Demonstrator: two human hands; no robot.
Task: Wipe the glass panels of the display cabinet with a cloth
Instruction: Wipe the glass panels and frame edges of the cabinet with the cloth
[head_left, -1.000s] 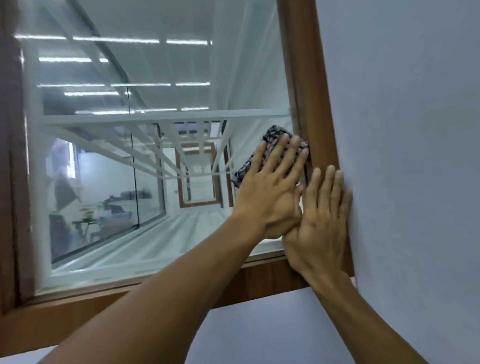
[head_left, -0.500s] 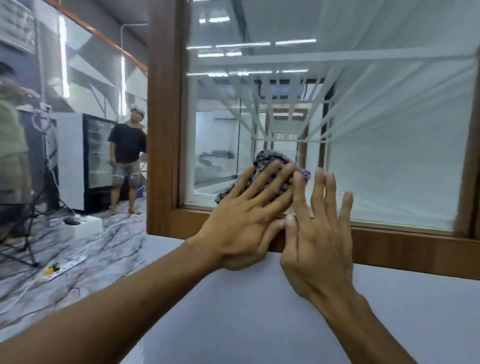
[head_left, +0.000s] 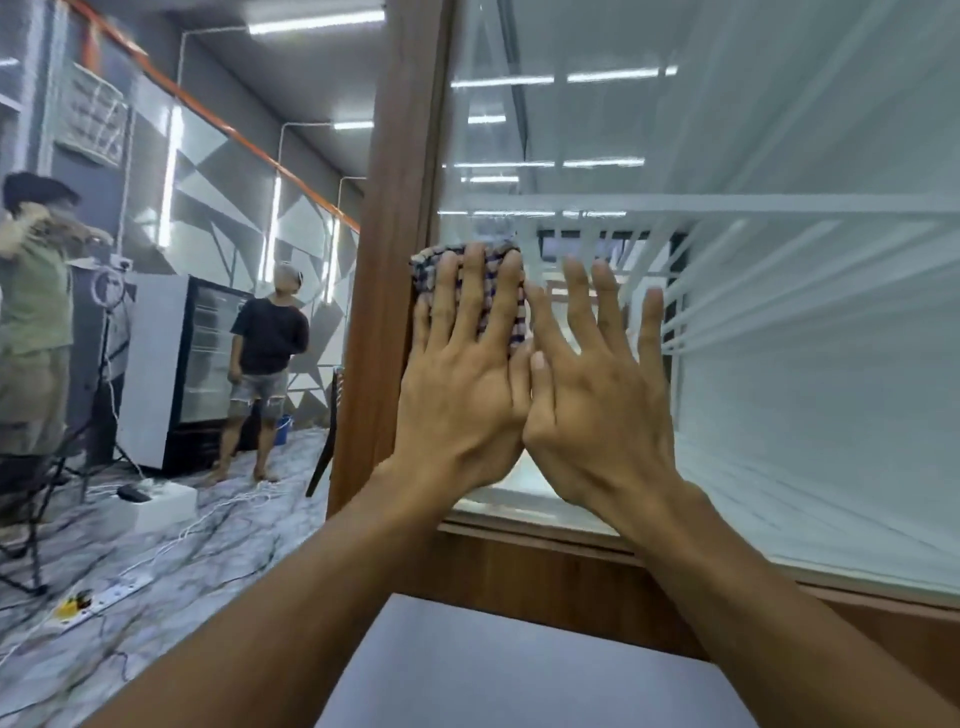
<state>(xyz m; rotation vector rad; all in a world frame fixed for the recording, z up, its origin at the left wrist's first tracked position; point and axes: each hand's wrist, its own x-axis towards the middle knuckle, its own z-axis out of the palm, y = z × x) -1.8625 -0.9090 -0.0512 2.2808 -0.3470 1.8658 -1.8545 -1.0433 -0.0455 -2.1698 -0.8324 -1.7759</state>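
I judge the wiping step to be under way on the big glass panel (head_left: 779, 364) of the display cabinet, at its lower left corner. The panel fills the right of my head view, with white slats and ceiling lights showing in it. Its brown wooden frame (head_left: 395, 260) runs up just left of the hands, and the bottom rail (head_left: 545, 566) passes below the wrists.

My left hand (head_left: 462, 405) lies flat on the glass with its fingers straight and slightly apart, pinning the cloth under them without curling round it. My right hand (head_left: 597, 410) is beside it, thumb against thumb, its fingers splayed and straight, and it holds nothing. It seems to brace on the pane, but I cannot tell for sure that the palm touches.

The checked cloth (head_left: 426, 270) is folded small and sits between the left fingers and the glass. Its top edge shows above the fingertips and its left edge is close to the upright of the frame.

With the frame this near there is no room left to sweep that way. The next move, I think, is a firm, even stroke up or back to the right with the palm flat, so the cloth does not slip out.
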